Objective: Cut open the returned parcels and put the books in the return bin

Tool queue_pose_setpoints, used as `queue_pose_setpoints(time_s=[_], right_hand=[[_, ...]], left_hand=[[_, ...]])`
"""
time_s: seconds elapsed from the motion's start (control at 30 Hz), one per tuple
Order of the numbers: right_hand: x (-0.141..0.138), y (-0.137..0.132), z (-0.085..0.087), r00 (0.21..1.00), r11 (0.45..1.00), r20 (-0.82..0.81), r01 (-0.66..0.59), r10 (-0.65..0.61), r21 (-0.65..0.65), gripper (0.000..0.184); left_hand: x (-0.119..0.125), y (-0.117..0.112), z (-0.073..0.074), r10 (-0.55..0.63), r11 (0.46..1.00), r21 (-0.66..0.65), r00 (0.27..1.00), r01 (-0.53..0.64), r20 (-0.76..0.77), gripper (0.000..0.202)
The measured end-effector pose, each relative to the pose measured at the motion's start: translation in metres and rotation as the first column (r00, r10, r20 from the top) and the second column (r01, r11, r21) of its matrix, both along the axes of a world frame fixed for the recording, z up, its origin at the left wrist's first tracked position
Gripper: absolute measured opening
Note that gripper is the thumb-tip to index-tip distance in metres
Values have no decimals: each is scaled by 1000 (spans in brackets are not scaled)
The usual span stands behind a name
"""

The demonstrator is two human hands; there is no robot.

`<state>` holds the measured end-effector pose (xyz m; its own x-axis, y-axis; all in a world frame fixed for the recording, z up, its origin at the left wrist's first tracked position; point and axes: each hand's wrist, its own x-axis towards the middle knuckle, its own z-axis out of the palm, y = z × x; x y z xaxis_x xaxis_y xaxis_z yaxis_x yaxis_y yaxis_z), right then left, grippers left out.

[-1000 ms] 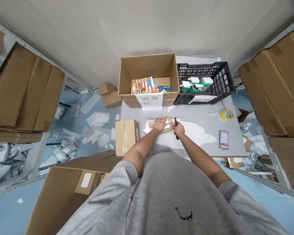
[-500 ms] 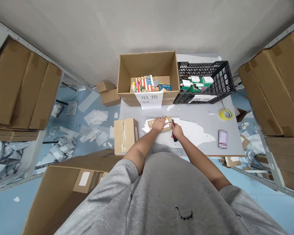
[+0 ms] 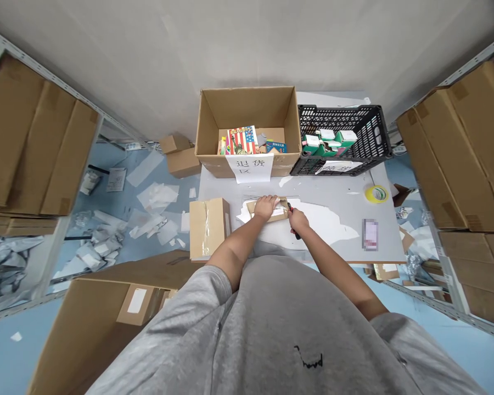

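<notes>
A small flat cardboard parcel [image 3: 280,214] lies on the grey table [image 3: 346,252] in front of me. My left hand [image 3: 264,207] rests flat on top of it, fingers stretched, pressing it down. My right hand [image 3: 298,220] is closed round a red and black box cutter [image 3: 293,216]. The cutter's tip sits at the parcel's right end. White wrapping paper [image 3: 325,222] is spread under and to the right of the parcel.
Behind the parcel stand an open carton [image 3: 214,123] with books and a black crate [image 3: 379,137] with small boxes. A yellow tape roll [image 3: 376,193] and a phone [image 3: 369,234] lie right. A taped box [image 3: 208,227] sits at the table's left edge. Stacked cartons flank both sides.
My right hand with the cutter has shifted slightly left and nearer along the parcel's right end. My left hand stays on the parcel. The view has drifted a little.
</notes>
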<state>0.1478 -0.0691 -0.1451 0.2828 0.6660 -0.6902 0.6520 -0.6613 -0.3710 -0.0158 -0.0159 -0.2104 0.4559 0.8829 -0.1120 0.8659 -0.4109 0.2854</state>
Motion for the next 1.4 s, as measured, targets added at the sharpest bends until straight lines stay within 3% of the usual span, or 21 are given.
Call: queue_pose_setpoints(time_s=[0.17,0.27,0.47,0.57,0.67,0.73,0.83,1.0,1.2,1.4], right_hand=[[11,-10,0,995,1000,-102,-4,4,7,39],[23,-12,-3,991,996,-136,14,-3,83,38],[29,8,-13,997,976,-79,-2,20,217,34],[28,25,-22,994,983,-110,13,7,184,31],[28,38,-31,963,987,-246,134,-107,94,30],[27,43,-34,938,980,-299,193,-173,39,28],[27,46,-34,937,982,-310,183,-162,40,28],[46,19,-29,906,967,-412,186,-101,173,39],[66,-32,-23,932,967,-353,15,78,253,51],[53,-32,-19,960,958,-252,-46,121,285,51]], left_hand=[[-2,-3,5,-28,1000,2,999,28,26,49],[-7,-5,8,-80,997,17,996,79,51,56],[-10,-11,13,-154,986,68,986,149,68,72],[-5,-23,14,-213,977,46,974,210,79,70],[6,-34,15,-216,976,2,973,217,79,71],[14,-38,14,-179,983,-15,981,181,74,70],[23,-38,12,-71,997,-31,995,73,64,64],[26,-33,8,-33,999,-39,996,36,83,62],[24,-33,6,-99,994,-31,991,102,87,56],[24,-34,9,-108,994,-27,991,110,82,50]])
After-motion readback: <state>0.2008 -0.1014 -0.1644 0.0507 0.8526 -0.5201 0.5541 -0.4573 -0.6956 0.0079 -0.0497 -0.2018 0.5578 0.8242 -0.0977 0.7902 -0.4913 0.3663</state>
